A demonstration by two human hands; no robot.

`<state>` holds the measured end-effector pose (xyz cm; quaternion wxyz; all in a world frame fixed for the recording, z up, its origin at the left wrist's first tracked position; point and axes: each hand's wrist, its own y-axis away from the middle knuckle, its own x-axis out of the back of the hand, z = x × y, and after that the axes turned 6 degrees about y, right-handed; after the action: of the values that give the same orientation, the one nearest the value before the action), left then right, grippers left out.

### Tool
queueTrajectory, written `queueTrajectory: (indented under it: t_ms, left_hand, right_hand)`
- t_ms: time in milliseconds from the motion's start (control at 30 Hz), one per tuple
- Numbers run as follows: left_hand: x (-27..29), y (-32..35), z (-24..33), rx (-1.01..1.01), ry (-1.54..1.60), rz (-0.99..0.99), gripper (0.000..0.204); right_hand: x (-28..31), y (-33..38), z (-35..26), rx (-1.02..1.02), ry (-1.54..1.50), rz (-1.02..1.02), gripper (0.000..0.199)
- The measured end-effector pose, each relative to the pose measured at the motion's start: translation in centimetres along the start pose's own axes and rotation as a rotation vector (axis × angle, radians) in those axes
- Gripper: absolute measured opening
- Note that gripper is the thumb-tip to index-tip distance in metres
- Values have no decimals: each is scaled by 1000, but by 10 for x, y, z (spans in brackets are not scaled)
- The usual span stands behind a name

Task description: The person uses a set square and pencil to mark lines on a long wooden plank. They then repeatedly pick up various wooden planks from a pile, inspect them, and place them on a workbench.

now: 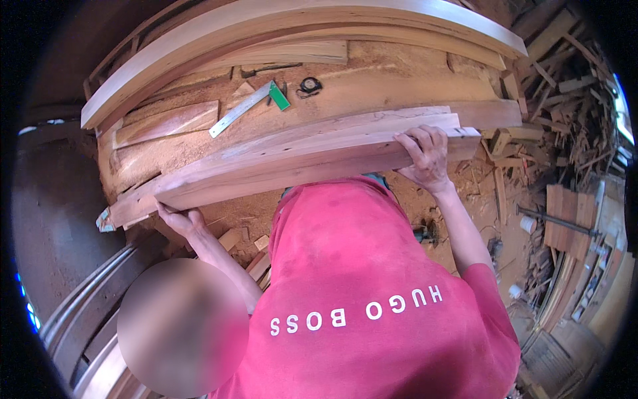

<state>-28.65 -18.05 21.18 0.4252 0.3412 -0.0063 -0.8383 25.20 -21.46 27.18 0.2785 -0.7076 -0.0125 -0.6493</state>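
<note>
A long wooden beam [299, 163] lies crosswise before me on the workbench, at the bench's near side. Against its far side rests a second reddish board [292, 136]. My left hand [181, 219] grips the beam's left end from below, its fingers partly hidden by the wood. Near the right end, my right hand [426, 156] is closed over the beam, with the fingers bent across its top. Beyond the boards lie a try square [246, 108] with a green handle and a black tape measure [310, 85].
A large curved timber [299, 14] spans the bench's far side. A short flat board [166, 124] lies at the left of the sawdust-covered bench top [399, 80]. Scrap wood [571, 100] is heaped on the right. Curved pieces [86, 296] stand at lower left.
</note>
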Motion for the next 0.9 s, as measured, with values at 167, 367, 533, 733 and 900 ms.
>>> queueTrajectory:
  t_ms: [167,367,533,733,900]
  left_hand:
    - [101,-47,-26,173,-347,23,37]
    - [101,-41,-56,163,-766,-83,22]
    - [83,-29,-74,143,-921,-229,24]
    - [109,-57,-85,16,-1026,-509,33]
    - [78,-45,-84,95,-1060,-622,53]
  right_hand:
    - [-11,2,10,-11,45,-135,71]
    - [-46,3,39,-13,61,-202,69]
    - [-74,13,59,-48,76,-305,59]
    - [-97,15,73,-26,90,-391,55]
    - [-106,19,87,-82,52,-504,75]
